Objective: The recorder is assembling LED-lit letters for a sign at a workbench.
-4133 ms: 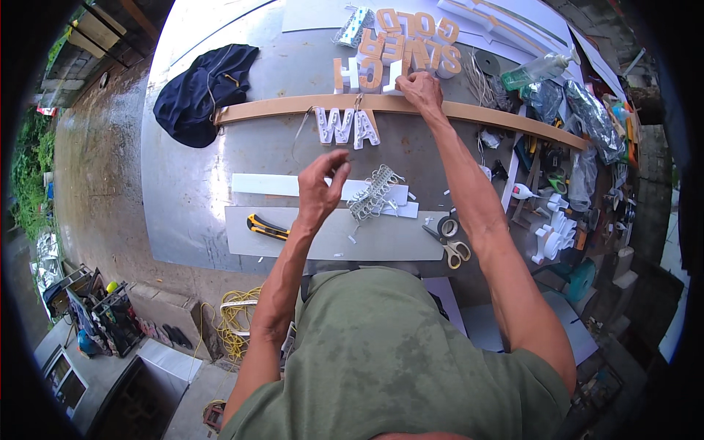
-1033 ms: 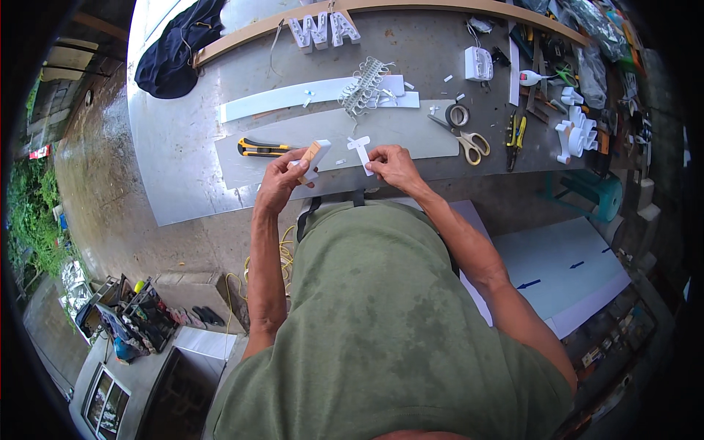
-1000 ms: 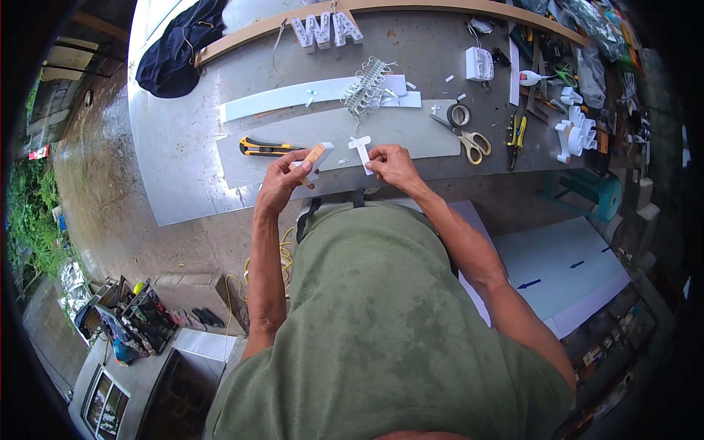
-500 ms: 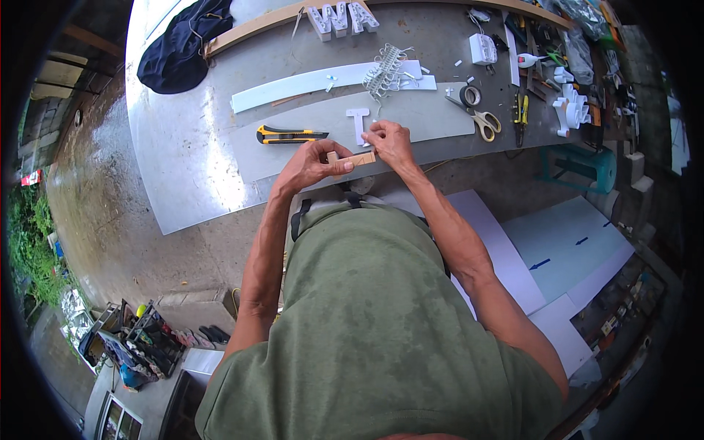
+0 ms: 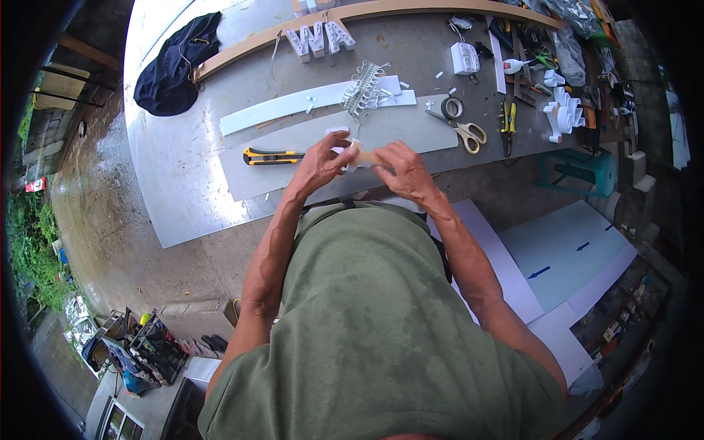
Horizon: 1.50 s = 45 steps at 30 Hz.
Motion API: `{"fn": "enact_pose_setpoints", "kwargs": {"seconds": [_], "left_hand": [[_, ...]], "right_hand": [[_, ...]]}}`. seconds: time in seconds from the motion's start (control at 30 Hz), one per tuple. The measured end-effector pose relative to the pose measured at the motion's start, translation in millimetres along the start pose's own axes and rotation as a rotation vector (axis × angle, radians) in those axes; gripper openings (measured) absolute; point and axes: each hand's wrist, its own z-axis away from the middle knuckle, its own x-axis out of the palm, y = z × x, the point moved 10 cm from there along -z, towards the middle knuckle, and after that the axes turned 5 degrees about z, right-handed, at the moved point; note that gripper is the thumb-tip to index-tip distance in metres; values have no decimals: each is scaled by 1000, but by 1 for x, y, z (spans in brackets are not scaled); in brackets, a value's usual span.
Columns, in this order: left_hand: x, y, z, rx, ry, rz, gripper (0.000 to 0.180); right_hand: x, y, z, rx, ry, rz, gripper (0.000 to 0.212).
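Block [image 5: 364, 156], blurred, is pinched by left hand [image 5: 320, 166] and right hand [image 5: 408, 173], apparently unfinished; white letters [image 5: 340, 35] beside the strip [image 5: 411, 8] look done.

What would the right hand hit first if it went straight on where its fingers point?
Most likely the small tan-and-white block at the fingertips of the left hand; blur hides whether the right hand touches it.
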Motion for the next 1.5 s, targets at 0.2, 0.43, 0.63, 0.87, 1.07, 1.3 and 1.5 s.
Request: {"fn": "enact_pose_setpoints", "kwargs": {"seconds": [0.2,0.43,0.63,0.87,1.07,1.3,1.5], "left_hand": [[-36,-19,1,127,374,-538,70],[-26,-23,-6,137,458,-598,70],[-16,-24,-11,179,499,-703,59],[-13,-28,-3,269,637,-606,55],[-11,-28,-7,264,702,-582,50],[-11,-34,-2,331,738,-455,44],[-23,-25,-3,280,756,-529,35]], "right_hand": [[-83,109,-39,315,450,128,26],[-91,200,-109,383,478,360,29],[-85,212,-120,357,433,437,35],[-66,106,-60,140,294,-68,18],[-27,94,-27,61,0,-178,12],[-61,133,8,235,133,-87,14],[-64,156,8,346,179,-175,15]]}}
